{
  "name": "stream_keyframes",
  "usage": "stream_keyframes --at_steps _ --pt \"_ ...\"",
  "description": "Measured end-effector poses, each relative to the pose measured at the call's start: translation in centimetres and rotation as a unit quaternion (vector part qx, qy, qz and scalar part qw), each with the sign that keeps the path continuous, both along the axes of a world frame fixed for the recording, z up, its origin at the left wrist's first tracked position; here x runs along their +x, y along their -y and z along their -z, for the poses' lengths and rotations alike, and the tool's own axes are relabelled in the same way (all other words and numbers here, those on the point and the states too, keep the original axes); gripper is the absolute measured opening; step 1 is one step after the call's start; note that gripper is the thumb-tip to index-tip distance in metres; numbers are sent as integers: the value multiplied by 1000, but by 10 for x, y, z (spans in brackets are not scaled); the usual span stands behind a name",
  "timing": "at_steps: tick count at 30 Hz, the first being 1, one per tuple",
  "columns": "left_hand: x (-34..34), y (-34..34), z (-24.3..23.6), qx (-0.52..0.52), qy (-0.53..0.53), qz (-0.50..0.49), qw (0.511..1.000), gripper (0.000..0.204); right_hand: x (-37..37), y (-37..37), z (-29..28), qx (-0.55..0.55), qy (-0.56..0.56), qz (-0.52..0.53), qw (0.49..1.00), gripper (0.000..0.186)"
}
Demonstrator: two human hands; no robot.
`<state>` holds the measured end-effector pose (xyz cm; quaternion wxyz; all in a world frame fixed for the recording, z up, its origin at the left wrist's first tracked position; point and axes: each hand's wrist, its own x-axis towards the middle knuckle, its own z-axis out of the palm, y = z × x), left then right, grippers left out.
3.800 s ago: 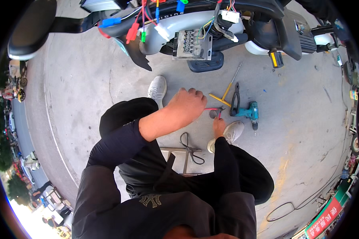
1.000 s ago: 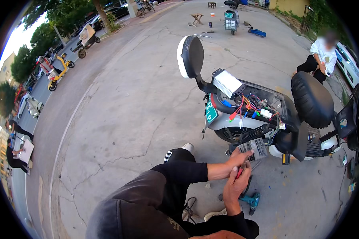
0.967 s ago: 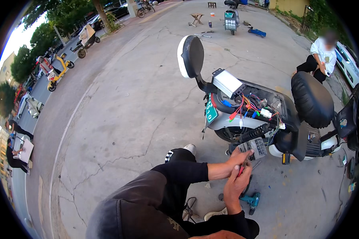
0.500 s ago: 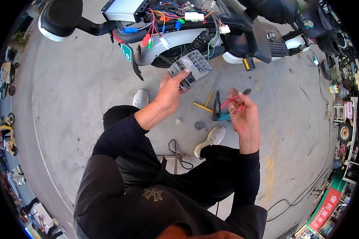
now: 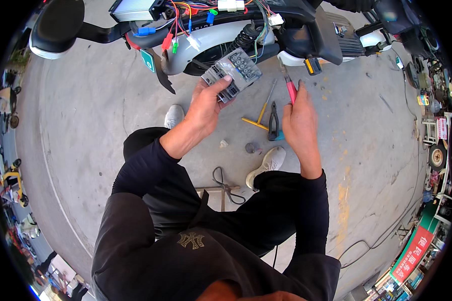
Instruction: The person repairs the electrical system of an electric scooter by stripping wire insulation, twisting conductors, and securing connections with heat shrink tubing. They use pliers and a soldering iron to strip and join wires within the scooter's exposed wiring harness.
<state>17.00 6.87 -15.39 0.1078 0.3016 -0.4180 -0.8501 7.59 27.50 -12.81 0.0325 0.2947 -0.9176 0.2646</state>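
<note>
My left hand (image 5: pixel 204 106) grips a grey box (image 5: pixel 242 66) with a clear cover, a row of round terminals and dark square sockets, its thumb pressed on top. The box hangs in front of the scooter's (image 5: pixel 296 32) rear shock absorber (image 5: pixel 245 38). Closed round the red-handled pliers (image 5: pixel 291 90), my right hand (image 5: pixel 302 125) points their metal end up toward the scooter. Only part of the handles shows. Loose coloured wires with plugs (image 5: pixel 173 42) hang from the scooter beside a finned silver controller (image 5: pixel 135 9).
On the concrete floor lie a yellow T-handled tool (image 5: pixel 258 123), black-handled pliers (image 5: pixel 273 123) and a small round dark object (image 5: pixel 250 148). A black cord loop (image 5: pixel 226 185) is near my feet. Shelves with parts and a wheel (image 5: pixel 437 157) line the right side.
My right hand has turned over and moved slightly up, swinging the pliers so their metal end points at the scooter. The left hand and box have shifted slightly left and up in view.
</note>
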Motion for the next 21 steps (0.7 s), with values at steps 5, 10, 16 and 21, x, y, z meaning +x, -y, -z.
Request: stream_keyframes --at_steps 5,10,16,21 --pt "0 1 3 8 -10 -4 1000 41 0 9 0 106 -27 -16 994 56" --pt "1 2 2 -2 -11 4 1000 42 1 16 1 92 -41 -32 994 56" --pt "0 3 4 -13 -15 -11 1000 43 1 20 0 111 -52 -32 992 52" --pt "2 5 6 -26 -22 -7 999 44 1 25 -2 105 -41 -36 993 51"
